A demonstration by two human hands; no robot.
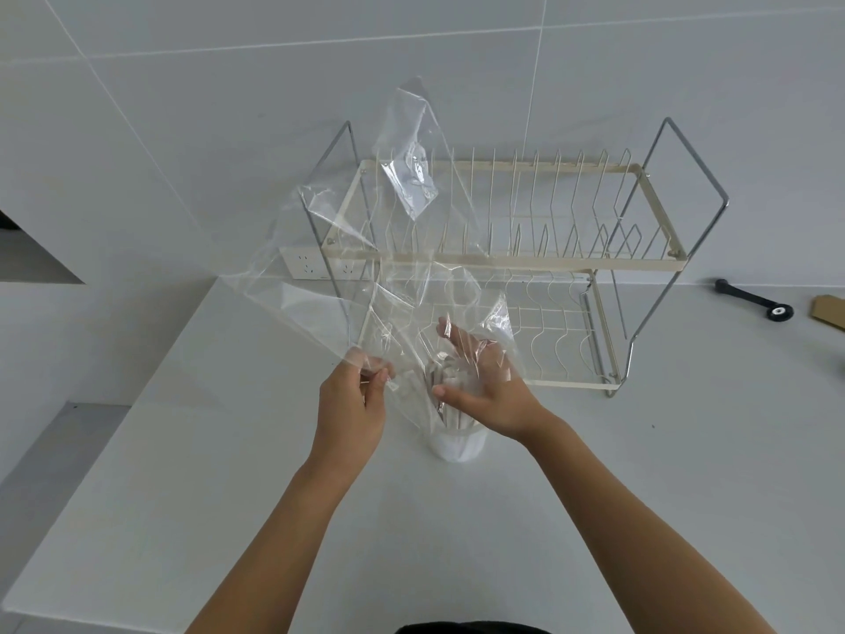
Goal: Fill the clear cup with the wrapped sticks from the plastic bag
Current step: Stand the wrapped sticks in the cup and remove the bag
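The clear cup (457, 443) is standing upright on the white countertop (228, 450), in front of the two-tier dish rack (516, 263) and nearer to you than its lower shelf. The wrapped sticks (450, 404) are sitting in the cup with their long axes close to vertical, their tops bunching together above the rim and leaning slightly away from you.

You are pinching a lower edge of the clear plastic bag (366, 249) with your left hand (352, 407), thumb and fingers pressed together on the film just left of the cup. The bag is billowing upward and to the left, its far corner rising in front of the rack's upper tier and the tiled wall (183, 107).

Your right hand (484, 388) is hovering over the stick tops, just right of the cup, with palm facing left, fingers spread and partly veiled by the film. Whether it is touching the sticks cannot be told.

Both of your forearms are reaching forward and converging toward the cup. A white power strip (315, 265) is lying behind the rack's left end; a black handled tool (754, 299) is lying to the rack's right.
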